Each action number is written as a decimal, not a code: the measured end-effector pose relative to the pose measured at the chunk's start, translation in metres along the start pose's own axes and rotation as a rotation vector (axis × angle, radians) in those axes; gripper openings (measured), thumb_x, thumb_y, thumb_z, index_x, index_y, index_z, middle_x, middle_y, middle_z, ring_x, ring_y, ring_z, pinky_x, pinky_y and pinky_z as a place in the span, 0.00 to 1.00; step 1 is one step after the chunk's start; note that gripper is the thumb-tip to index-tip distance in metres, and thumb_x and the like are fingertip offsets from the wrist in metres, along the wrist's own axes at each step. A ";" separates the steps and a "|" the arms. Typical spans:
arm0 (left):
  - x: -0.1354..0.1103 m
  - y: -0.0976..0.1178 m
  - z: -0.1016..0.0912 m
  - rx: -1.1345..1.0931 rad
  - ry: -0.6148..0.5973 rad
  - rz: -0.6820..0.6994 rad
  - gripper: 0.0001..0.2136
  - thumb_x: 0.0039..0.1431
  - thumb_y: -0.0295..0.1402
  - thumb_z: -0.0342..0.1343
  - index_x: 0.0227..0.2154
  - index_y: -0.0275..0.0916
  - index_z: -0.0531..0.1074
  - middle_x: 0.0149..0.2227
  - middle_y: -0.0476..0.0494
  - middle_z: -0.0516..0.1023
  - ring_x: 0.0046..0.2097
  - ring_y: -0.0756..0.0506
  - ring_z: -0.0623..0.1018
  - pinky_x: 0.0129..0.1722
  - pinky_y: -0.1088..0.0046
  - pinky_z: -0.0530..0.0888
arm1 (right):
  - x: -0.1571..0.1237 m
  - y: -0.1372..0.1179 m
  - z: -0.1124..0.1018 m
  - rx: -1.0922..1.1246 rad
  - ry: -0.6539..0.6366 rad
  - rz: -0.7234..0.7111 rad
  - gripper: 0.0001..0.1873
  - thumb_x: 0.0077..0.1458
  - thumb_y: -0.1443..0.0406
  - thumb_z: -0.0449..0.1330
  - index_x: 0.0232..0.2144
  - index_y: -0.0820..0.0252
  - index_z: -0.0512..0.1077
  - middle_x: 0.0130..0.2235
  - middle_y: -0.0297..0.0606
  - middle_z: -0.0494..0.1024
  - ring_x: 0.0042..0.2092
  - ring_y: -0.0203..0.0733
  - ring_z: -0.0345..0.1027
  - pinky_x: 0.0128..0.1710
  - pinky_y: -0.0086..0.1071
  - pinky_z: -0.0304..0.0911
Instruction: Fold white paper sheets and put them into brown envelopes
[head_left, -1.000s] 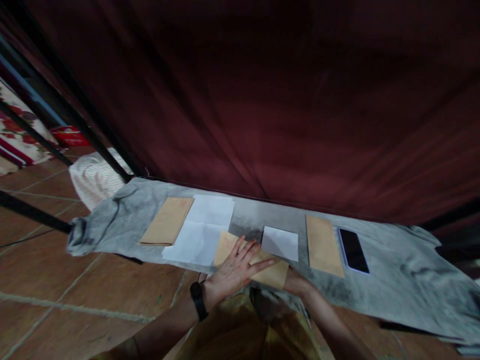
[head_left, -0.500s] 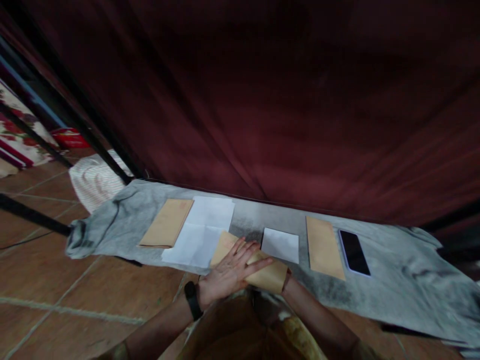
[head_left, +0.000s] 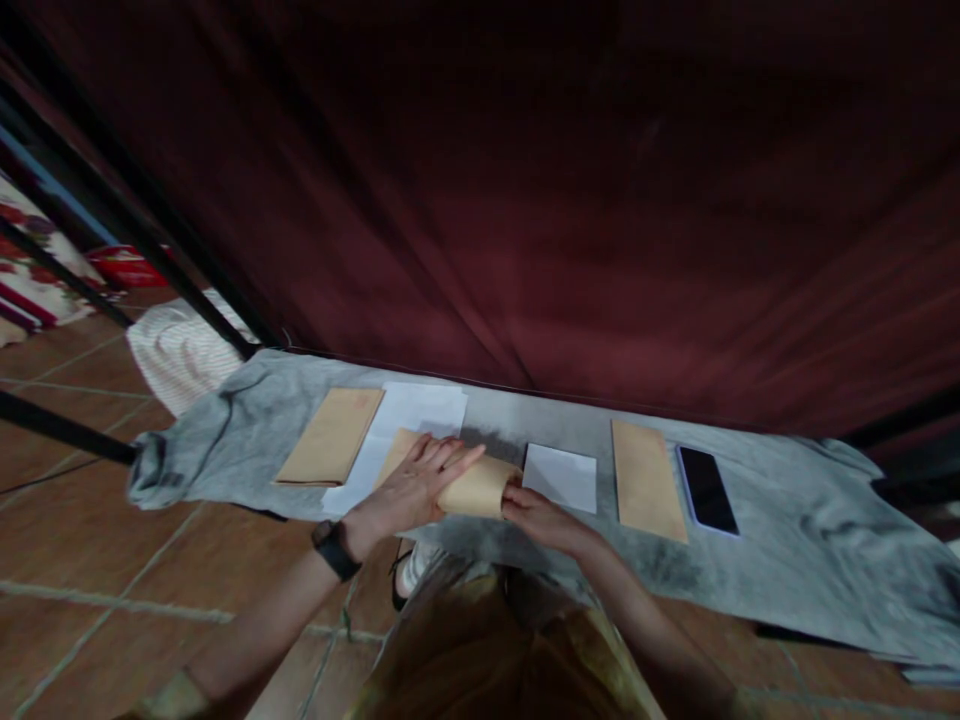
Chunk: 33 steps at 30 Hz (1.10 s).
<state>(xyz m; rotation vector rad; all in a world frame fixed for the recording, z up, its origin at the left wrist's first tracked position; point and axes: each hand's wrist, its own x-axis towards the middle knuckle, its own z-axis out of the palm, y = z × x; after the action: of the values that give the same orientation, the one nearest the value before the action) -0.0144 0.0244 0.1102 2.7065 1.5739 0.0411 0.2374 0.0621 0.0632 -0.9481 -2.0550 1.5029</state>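
A tan paper envelope (head_left: 474, 486) lies curved under my left hand (head_left: 415, 485), its mouth bulging open toward the right. My left hand is laid across its top with the fingers stretched over the paper; the thumb is mostly hidden. At the envelope's open end, my right hand (head_left: 541, 515) has its fingertips tucked into the mouth, closed at the edge, and the tips are hidden. White paper sheets (head_left: 427, 402) lie partly beneath the envelope's left end. Just right of my right hand is a smaller white folded paper (head_left: 560, 478).
A grey cloth (head_left: 795, 530) covers the long, low surface. On it lie a folded tan envelope (head_left: 330, 437) at left, another tan envelope (head_left: 649, 480) and a phone (head_left: 707, 490) at right. A dark red curtain (head_left: 525, 250) hangs behind, with black metal bars (head_left: 67, 428) at left.
My right hand has come out of the envelope, where it was in up to the wrist, leaving only fingertips inside. My left hand and the envelope have shifted left.
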 end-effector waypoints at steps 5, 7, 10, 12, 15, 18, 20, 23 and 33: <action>-0.006 -0.052 0.009 0.020 -0.123 -0.174 0.54 0.47 0.27 0.62 0.73 0.45 0.36 0.67 0.33 0.61 0.69 0.35 0.60 0.68 0.52 0.52 | -0.020 0.037 -0.018 0.069 0.175 0.030 0.22 0.66 0.54 0.53 0.53 0.57 0.76 0.51 0.43 0.81 0.51 0.46 0.75 0.56 0.41 0.68; -0.002 -0.064 0.015 0.006 -0.189 -0.234 0.55 0.44 0.28 0.63 0.73 0.44 0.38 0.67 0.33 0.61 0.69 0.34 0.60 0.67 0.51 0.52 | -0.026 0.059 -0.022 -0.105 0.363 0.017 0.21 0.66 0.58 0.50 0.53 0.55 0.77 0.50 0.42 0.81 0.51 0.46 0.75 0.57 0.44 0.68; 0.006 -0.075 0.024 -0.049 -0.279 -0.292 0.57 0.41 0.31 0.65 0.73 0.45 0.39 0.69 0.32 0.60 0.69 0.32 0.59 0.67 0.49 0.52 | -0.033 0.089 -0.024 -0.377 0.514 -0.035 0.22 0.66 0.61 0.48 0.55 0.56 0.75 0.58 0.44 0.76 0.60 0.46 0.68 0.64 0.47 0.63; 0.010 -0.080 0.030 -0.094 -0.321 -0.319 0.58 0.40 0.33 0.66 0.73 0.47 0.38 0.70 0.33 0.56 0.70 0.32 0.58 0.68 0.47 0.51 | -0.036 0.104 -0.024 -0.537 0.526 -0.044 0.24 0.68 0.61 0.47 0.58 0.59 0.73 0.63 0.45 0.71 0.66 0.47 0.61 0.66 0.48 0.60; 0.011 -0.086 0.039 -0.144 -0.357 -0.343 0.59 0.40 0.36 0.66 0.73 0.49 0.37 0.72 0.34 0.52 0.72 0.32 0.55 0.68 0.45 0.49 | -0.038 0.116 -0.022 -0.741 0.499 -0.038 0.25 0.69 0.61 0.46 0.63 0.61 0.68 0.68 0.45 0.63 0.71 0.48 0.51 0.68 0.49 0.57; 0.009 -0.090 0.044 -0.166 -0.372 -0.341 0.59 0.40 0.36 0.65 0.73 0.49 0.36 0.73 0.35 0.50 0.73 0.32 0.52 0.68 0.44 0.47 | -0.039 0.121 -0.018 -0.877 0.474 -0.034 0.25 0.70 0.61 0.47 0.65 0.61 0.66 0.70 0.46 0.60 0.71 0.50 0.50 0.68 0.50 0.55; 0.009 -0.090 0.044 -0.173 -0.378 -0.336 0.58 0.40 0.37 0.64 0.73 0.48 0.36 0.74 0.35 0.49 0.73 0.32 0.51 0.69 0.43 0.46 | -0.039 0.123 -0.015 -0.927 0.468 -0.023 0.25 0.70 0.61 0.48 0.65 0.60 0.65 0.70 0.46 0.60 0.71 0.51 0.51 0.68 0.51 0.54; 0.011 -0.089 0.043 -0.175 -0.396 -0.338 0.58 0.40 0.37 0.64 0.73 0.47 0.35 0.74 0.34 0.48 0.73 0.31 0.50 0.69 0.43 0.44 | -0.036 0.120 -0.015 -0.947 0.474 0.009 0.24 0.71 0.61 0.47 0.64 0.59 0.67 0.68 0.46 0.63 0.70 0.50 0.53 0.68 0.49 0.54; 0.017 -0.094 0.050 -0.106 -0.419 -0.309 0.57 0.39 0.38 0.64 0.73 0.45 0.40 0.74 0.32 0.49 0.73 0.30 0.51 0.69 0.43 0.46 | -0.017 0.111 -0.018 -0.958 0.534 0.179 0.26 0.71 0.60 0.48 0.67 0.59 0.63 0.71 0.49 0.57 0.71 0.55 0.49 0.69 0.55 0.45</action>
<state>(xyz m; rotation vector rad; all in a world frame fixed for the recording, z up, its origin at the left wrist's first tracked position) -0.0866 0.0855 0.0586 2.1745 1.7618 -0.4022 0.2921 0.0818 -0.0348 -1.6687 -2.2548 0.1550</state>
